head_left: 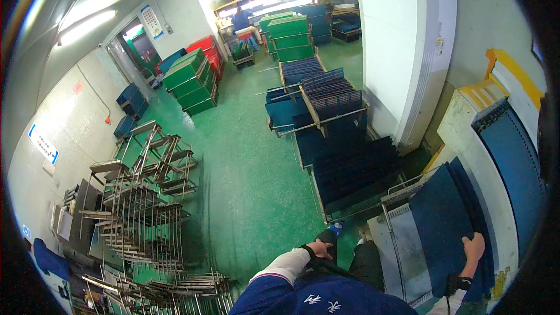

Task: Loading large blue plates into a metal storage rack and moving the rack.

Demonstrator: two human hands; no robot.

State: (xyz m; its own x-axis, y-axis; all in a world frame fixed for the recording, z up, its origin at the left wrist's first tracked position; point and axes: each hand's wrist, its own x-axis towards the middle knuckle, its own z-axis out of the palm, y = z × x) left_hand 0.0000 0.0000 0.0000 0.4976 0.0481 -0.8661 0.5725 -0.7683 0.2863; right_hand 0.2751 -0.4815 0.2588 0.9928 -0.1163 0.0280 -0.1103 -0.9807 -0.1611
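While the right hand (474, 249) touches a dark blue panel (437, 210) at lower right in the head view, fingers bent, grip unclear, the left hand (319, 249) is by the left leg (328, 236), fingers partly curled, can't tell if holding; metal stands (140, 198) left, green crates (189, 81) ahead.

Navy shirt (274, 298) with white lettering (333, 306); white sleeves (286, 265) flanking it; black wristband (462, 283) right of it; dark trousers (366, 265) beyond.

Flat dark blue panels (440, 213), matte, overlapping, slightly fanned, at the lower right
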